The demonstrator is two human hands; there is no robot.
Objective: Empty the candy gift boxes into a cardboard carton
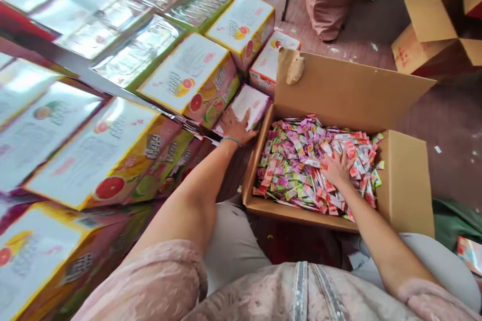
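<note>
Sachets [291,160], narrow, flat and glossy, lie heaped in their hundreds, as the head camera looks down past the wearer's knees. They come in pink-red, purple and lime green, many with silvery or white parts. Purple ones gather toward the upper left of the heap, green ones toward the lower left and middle, and red and pink ones toward the right. They fill much of an open cardboard carton [346,85] that stands between and just beyond the knees; its far flap is raised, with a torn patch at one corner, and its right flap folds outward.

The right hand [339,168] reaches into the carton, fingers partly spread and touching the red and pink sachets; whether it grips any cannot be told. The left hand [237,128], a thin band at its wrist, is spread wide, palm down, over a white-topped box with purple edges [254,103] left of the carton.

Further left stand rows of printed boxes [190,72] with white tops, yellow edges and pictures of cut citrus fruit. Behind them are clear-topped packs [139,50], shiny with glare. At upper right, another open carton [425,35] sits on the dark floor; its contents are hidden.
</note>
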